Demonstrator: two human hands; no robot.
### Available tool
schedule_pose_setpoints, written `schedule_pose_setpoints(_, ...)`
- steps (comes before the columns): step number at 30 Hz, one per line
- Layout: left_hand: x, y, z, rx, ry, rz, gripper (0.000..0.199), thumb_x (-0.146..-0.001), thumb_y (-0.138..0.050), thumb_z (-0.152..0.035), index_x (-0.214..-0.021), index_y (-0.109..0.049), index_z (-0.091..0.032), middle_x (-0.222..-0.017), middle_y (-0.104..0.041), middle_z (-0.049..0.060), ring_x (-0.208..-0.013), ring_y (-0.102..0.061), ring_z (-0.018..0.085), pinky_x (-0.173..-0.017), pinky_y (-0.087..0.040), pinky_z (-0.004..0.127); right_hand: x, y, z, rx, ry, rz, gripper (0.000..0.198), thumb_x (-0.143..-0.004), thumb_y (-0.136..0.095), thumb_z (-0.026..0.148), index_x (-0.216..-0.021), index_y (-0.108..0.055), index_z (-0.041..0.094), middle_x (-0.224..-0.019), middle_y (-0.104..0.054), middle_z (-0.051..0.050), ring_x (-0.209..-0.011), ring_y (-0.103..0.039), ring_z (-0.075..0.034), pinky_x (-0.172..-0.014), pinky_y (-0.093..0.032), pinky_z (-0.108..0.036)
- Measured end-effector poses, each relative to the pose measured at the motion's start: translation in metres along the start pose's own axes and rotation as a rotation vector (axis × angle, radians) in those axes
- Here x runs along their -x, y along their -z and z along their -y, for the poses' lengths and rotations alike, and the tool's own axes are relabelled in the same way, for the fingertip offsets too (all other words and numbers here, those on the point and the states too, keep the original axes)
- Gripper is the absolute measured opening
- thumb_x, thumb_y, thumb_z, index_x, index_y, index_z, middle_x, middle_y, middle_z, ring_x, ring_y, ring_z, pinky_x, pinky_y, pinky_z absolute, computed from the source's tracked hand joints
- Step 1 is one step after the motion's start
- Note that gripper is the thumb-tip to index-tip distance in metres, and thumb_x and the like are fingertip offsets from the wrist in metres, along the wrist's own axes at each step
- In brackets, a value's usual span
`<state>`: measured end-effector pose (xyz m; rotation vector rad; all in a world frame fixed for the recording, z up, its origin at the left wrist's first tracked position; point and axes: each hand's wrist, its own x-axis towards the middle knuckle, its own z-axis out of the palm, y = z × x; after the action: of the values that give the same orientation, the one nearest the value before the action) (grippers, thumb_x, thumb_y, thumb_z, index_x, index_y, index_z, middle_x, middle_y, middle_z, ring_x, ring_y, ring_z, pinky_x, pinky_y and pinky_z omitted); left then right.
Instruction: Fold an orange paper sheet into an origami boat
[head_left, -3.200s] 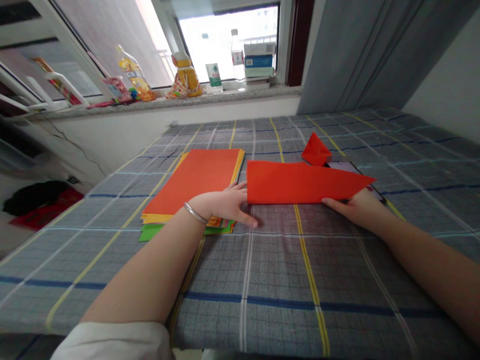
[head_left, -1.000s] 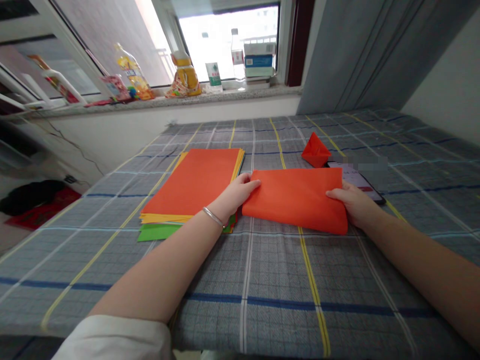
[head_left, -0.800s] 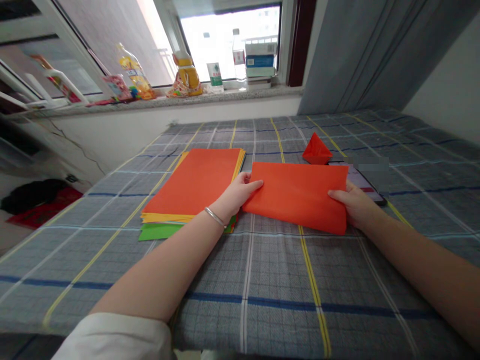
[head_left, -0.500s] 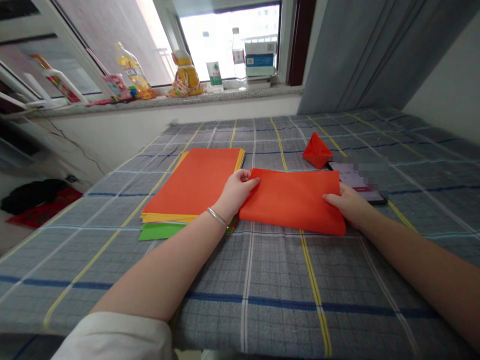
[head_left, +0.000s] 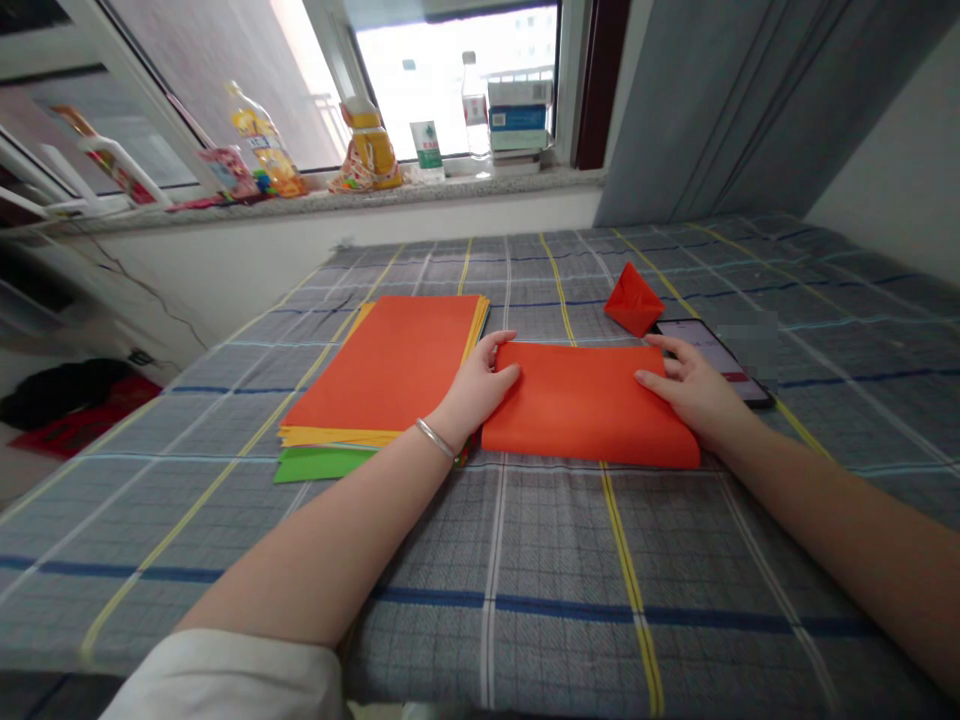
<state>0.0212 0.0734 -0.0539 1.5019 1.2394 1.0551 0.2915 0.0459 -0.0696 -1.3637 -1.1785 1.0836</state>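
A folded sheet of orange-red paper point(head_left: 581, 405) lies in front of me, its rounded, unpressed fold facing me. My left hand point(head_left: 484, 385) grips its left end, thumb on top and index finger stretched past the far corner; a silver bangle circles that wrist. At the right end, my right hand point(head_left: 686, 385) holds the paper with the thumb on top and the fingers at the far right corner. Left of the folded sheet sits a stack of coloured paper point(head_left: 390, 365), orange on top, with yellow and green edges showing below.
A small red folded paper shape point(head_left: 634, 300) stands beyond my right hand. Close to it lies a phone point(head_left: 716, 355), partly behind that hand. A checked grey cloth point(head_left: 555, 540) covers the surface. Bottles and boxes line the windowsill point(head_left: 450, 185) at the back.
My right hand has shifted its fingers to the far right corner, and the paper's two layers now lie more evenly together. The left index finger has stretched out from its curled position.
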Motion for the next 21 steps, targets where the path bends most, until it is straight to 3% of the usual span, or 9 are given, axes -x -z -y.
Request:
schedule_pose_setpoints(4,-0.002,0.0007,0.004,-0.059,-0.069,-0.008,0.042,-0.08,-0.062,-0.024,-0.121,-0.056,-0.016,-0.11,-0.064,0.007,-0.097,-0.061,0.017,-0.084,-0.05,0.028,0.0031,-0.0011,0.005,0.024,-0.004,0.007,0.058,-0.072,-0.072,0.027,-0.127,-0.052,0.03,-0.082,-0.075,-0.001,-0.074,-0.072,-0.026,-0.06,-0.06,-0.039)
schedule_pose_setpoints(9,-0.0031,0.0017,0.0041,-0.113,-0.042,-0.057,0.035,-0.079,-0.064,-0.024,-0.113,-0.058,-0.017,-0.089,-0.062,0.001,-0.078,-0.059,0.013,-0.072,-0.048,0.025,0.0013,0.0013,0.0057,0.112,0.021,0.011,0.05,-0.073,-0.071,0.03,-0.121,-0.058,0.028,-0.069,-0.071,0.002,-0.062,-0.068,-0.022,-0.052,-0.054,-0.033)
schedule_pose_setpoints(13,-0.0044,0.0025,0.0052,-0.064,-0.051,-0.054,0.033,-0.079,-0.065,-0.024,-0.111,-0.06,-0.019,-0.084,-0.061,0.0,-0.072,-0.056,0.013,-0.065,-0.045,0.024,-0.0018,0.006,0.0017,0.285,0.107,-0.003,0.052,-0.074,-0.071,0.036,-0.124,-0.061,0.026,-0.048,-0.054,0.007,-0.04,-0.05,-0.016,-0.038,-0.036,-0.027)
schedule_pose_setpoints(16,-0.0051,0.0037,0.0069,-0.065,-0.051,-0.052,0.032,-0.079,-0.065,-0.025,-0.111,-0.062,-0.021,-0.081,-0.06,0.0,-0.069,-0.054,0.013,-0.062,-0.043,0.024,-0.0026,0.0076,0.0006,0.379,0.183,-0.025,0.049,-0.075,-0.07,0.035,-0.123,-0.063,0.025,-0.042,-0.04,0.011,-0.035,-0.038,-0.013,-0.036,-0.027,-0.026)
schedule_pose_setpoints(18,-0.0053,0.0044,0.0078,-0.089,-0.055,-0.063,0.032,-0.079,-0.066,-0.026,-0.111,-0.063,-0.021,-0.079,-0.058,-0.001,-0.067,-0.052,0.013,-0.06,-0.041,0.024,-0.0026,0.0072,0.0006,0.383,0.199,-0.024,0.049,-0.075,-0.069,0.034,-0.124,-0.062,0.026,-0.044,-0.045,0.01,-0.038,-0.044,-0.014,-0.038,-0.031,-0.027)
schedule_pose_setpoints(21,-0.0051,0.0046,0.0083,-0.112,-0.045,-0.072,0.032,-0.08,-0.065,-0.027,-0.111,-0.065,-0.022,-0.076,-0.056,-0.001,-0.064,-0.05,0.013,-0.058,-0.038,0.024,-0.0032,0.0061,-0.0007,0.268,0.174,0.008,0.055,-0.075,-0.069,0.034,-0.129,-0.057,0.028,-0.062,-0.065,0.004,-0.054,-0.062,-0.019,-0.046,-0.045,-0.03)
